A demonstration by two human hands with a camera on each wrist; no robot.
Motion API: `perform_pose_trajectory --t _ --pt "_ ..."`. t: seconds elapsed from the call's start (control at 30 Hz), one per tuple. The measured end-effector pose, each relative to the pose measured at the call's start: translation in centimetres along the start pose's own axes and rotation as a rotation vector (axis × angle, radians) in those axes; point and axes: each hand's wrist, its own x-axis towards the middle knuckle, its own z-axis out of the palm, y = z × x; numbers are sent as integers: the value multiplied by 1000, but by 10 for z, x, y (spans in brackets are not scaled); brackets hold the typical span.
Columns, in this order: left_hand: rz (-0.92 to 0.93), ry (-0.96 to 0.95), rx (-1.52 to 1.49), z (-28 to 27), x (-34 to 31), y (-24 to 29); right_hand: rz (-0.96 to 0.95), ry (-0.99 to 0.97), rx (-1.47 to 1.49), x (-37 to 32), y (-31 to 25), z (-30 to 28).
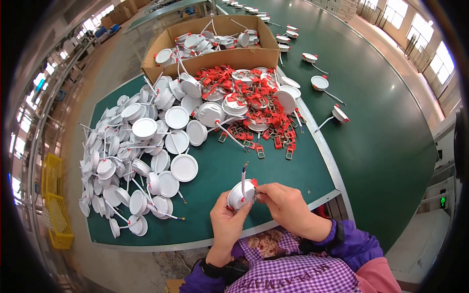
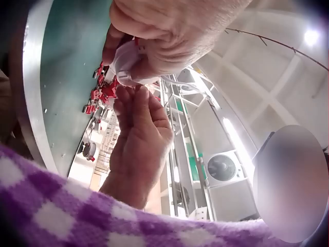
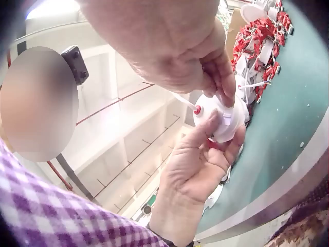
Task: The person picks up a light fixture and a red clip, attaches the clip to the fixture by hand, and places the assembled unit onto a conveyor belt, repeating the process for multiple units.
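A round white lamp (image 1: 236,195) with a white cable standing up from it is held by my left hand (image 1: 228,219) above the table's front edge. Red shows on the lamp's upper right rim. My right hand (image 1: 286,205) pinches at that rim with thumb and fingertips; the small part between them is mostly hidden. In the right wrist view, the left hand (image 3: 193,172) grips the lamp (image 3: 226,118) from below, and the right hand (image 3: 169,46) reaches over its back. The left wrist view shows the lamp (image 2: 126,62) partly covered by fingers.
Many white lamps (image 1: 184,168) lie piled on the green table (image 1: 215,176) at left. Beside them is a heap of red clips (image 1: 278,119). A cardboard box (image 1: 229,58) of lamps stands behind. More lamps (image 1: 320,83) lie on the green belt (image 1: 381,146) at right.
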Motion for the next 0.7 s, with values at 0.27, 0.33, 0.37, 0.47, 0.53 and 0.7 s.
perform_pose_trajectory --t 0.27,0.33,0.37,0.47,0.53,0.7 --pt "11 -105 39 -3 2 2 20 -1 48 -1 2 -9" --pt "-44 -156 -97 -1 1 5 23 14 68 -3 0 -12" --pt "-44 -143 -87 -1 1 5 31 28 88 -4 0 -12" --pt "-73 -223 -103 1 4 5 49 36 79 -5 10 -17" --pt "-78 -243 -83 3 4 6 187 10 219 -2 3 -28" --pt "-155 -339 -4 10 3 5 452 -124 515 -14 9 -45"
